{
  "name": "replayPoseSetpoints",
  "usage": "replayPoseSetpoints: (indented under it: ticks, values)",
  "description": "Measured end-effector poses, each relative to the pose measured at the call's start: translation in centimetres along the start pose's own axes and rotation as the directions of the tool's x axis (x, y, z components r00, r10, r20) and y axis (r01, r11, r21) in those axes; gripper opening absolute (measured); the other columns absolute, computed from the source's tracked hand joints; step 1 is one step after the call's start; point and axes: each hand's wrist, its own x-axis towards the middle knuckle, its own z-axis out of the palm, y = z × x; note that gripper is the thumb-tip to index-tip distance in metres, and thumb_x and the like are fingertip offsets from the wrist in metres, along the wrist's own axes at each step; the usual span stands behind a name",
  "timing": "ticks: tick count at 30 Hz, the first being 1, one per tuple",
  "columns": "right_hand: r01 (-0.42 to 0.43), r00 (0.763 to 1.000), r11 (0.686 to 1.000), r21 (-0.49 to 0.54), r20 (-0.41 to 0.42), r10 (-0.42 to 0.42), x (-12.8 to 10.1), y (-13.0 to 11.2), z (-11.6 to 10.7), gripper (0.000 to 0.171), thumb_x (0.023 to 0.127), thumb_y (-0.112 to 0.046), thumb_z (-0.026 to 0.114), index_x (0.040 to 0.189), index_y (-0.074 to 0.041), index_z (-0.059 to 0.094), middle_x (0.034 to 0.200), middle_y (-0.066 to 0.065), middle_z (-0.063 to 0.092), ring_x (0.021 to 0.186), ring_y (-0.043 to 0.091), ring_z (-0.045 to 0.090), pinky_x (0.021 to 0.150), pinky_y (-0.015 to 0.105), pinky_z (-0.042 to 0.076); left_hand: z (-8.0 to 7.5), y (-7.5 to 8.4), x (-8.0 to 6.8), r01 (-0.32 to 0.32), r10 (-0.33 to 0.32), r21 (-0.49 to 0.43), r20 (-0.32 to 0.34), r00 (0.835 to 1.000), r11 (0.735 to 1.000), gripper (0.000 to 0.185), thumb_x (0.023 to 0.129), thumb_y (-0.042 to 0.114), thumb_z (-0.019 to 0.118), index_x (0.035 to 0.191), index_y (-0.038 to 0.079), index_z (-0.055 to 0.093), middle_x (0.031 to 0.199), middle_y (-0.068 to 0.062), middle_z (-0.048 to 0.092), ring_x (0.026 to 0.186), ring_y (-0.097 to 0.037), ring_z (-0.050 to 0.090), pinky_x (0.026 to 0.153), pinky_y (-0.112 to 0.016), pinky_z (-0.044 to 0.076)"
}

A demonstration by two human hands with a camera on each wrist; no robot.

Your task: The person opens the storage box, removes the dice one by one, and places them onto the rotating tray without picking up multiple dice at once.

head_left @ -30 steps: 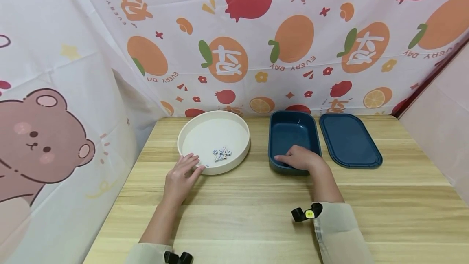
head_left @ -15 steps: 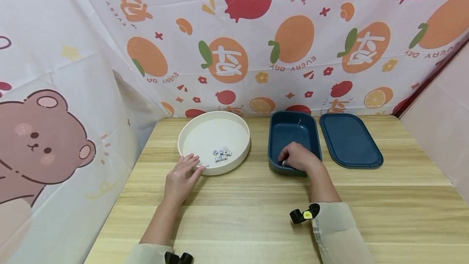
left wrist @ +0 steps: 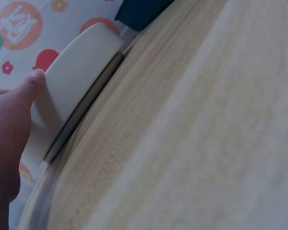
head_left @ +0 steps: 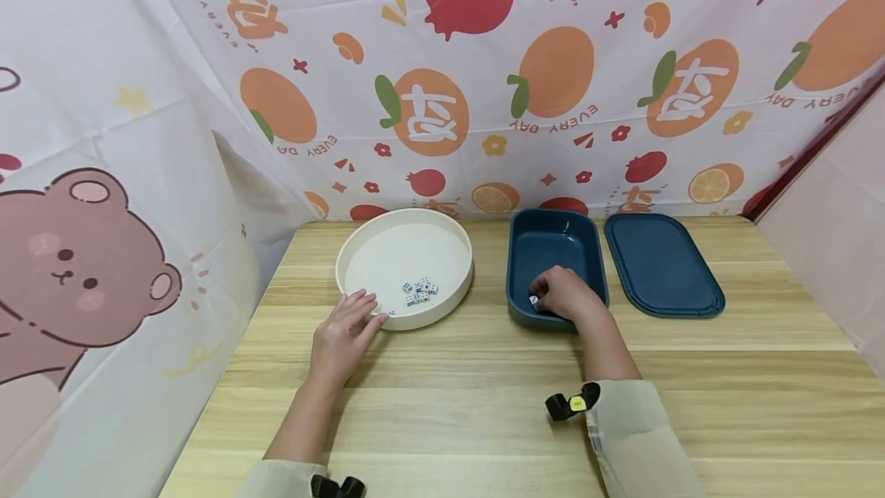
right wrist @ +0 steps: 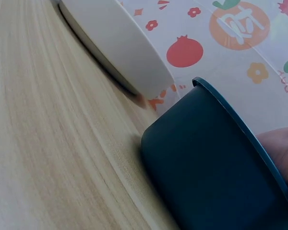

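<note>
My left hand point(head_left: 353, 320) lies flat on the table, its straight fingers touching the near rim of a round white tray point(head_left: 359, 252). Several small white dice point(head_left: 419, 292) sit in the tray's near part. The left wrist view shows a fingertip point(left wrist: 36, 76) against the tray's wall point(left wrist: 77, 81). My right hand point(head_left: 548, 297) is inside the near end of a dark blue box point(head_left: 553, 246), fingers curled and pinching a small white die point(head_left: 533, 300). In the right wrist view the box's wall point(right wrist: 206, 163) hides the fingers.
A dark blue lid point(head_left: 662, 263) lies flat to the right of the box. A fruit-print curtain point(head_left: 484, 83) closes the back and left sides. The wooden table point(head_left: 449, 390) spreads out in front of the tray and box.
My right hand's fingers have curled up inside the box, and a white die now shows at their tips. The left hand has not moved.
</note>
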Motion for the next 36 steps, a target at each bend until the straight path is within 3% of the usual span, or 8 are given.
replayPoseSetpoints:
  ticks: [11,17,22,29,36]
  values:
    - [0.013,1.000,1.000,0.007,-0.002,-0.013,0.0,0.0,0.0,0.016,0.087,-0.012,0.074,0.103,-0.008,0.077,0.104,0.007,0.074,0.103,0.025,0.065,0.088,0.042,0.058,0.0,0.2,-0.1,0.006,-0.007,0.003,0.005,1.000,1.000,0.034,0.075,0.017,0.086,0.102,0.000,0.076,0.111,-0.010,0.074,0.115,-0.028,0.066,0.111,-0.051,0.044]
    - [0.034,0.995,0.999,0.004,-0.091,-0.034,0.1,-0.2,-0.3,0.015,0.088,-0.014,0.072,0.101,-0.009,0.076,0.101,0.007,0.072,0.093,0.022,0.063,0.084,0.041,0.058,-0.1,0.1,-0.1,0.011,-0.011,0.002,0.008,1.000,1.000,0.033,0.075,0.017,0.086,0.102,0.000,0.076,0.111,-0.010,0.074,0.115,-0.028,0.066,0.111,-0.051,0.044]
    - [0.062,0.978,0.998,0.011,-0.200,-0.059,0.0,-0.6,-0.5,0.018,0.091,-0.016,0.069,0.106,-0.009,0.074,0.106,0.008,0.072,0.097,0.024,0.064,0.088,0.044,0.059,-0.1,0.1,0.0,0.009,-0.009,0.000,0.006,1.000,1.000,0.033,0.075,0.017,0.086,0.101,0.000,0.076,0.111,-0.010,0.074,0.115,-0.028,0.066,0.111,-0.051,0.044]
    - [0.120,0.928,0.988,0.097,-0.365,-0.077,-0.5,-1.8,-0.5,0.017,0.093,-0.021,0.065,0.106,-0.011,0.071,0.110,0.007,0.071,0.098,0.025,0.063,0.091,0.046,0.059,-0.1,0.1,0.0,-0.003,0.003,-0.002,0.003,1.000,1.000,0.033,0.075,0.017,0.086,0.101,0.001,0.076,0.110,-0.011,0.074,0.114,-0.029,0.066,0.111,-0.052,0.045]
    - [0.329,0.824,0.941,0.074,-0.509,-0.248,-0.2,-4.3,0.8,0.012,0.090,-0.016,0.069,0.101,-0.011,0.072,0.093,0.003,0.074,0.086,0.017,0.069,0.079,0.037,0.063,0.0,-0.1,0.0,-0.008,0.008,-0.006,0.002,1.000,1.000,0.033,0.074,0.017,0.086,0.101,0.000,0.076,0.110,-0.011,0.074,0.114,-0.029,0.066,0.111,-0.052,0.045]
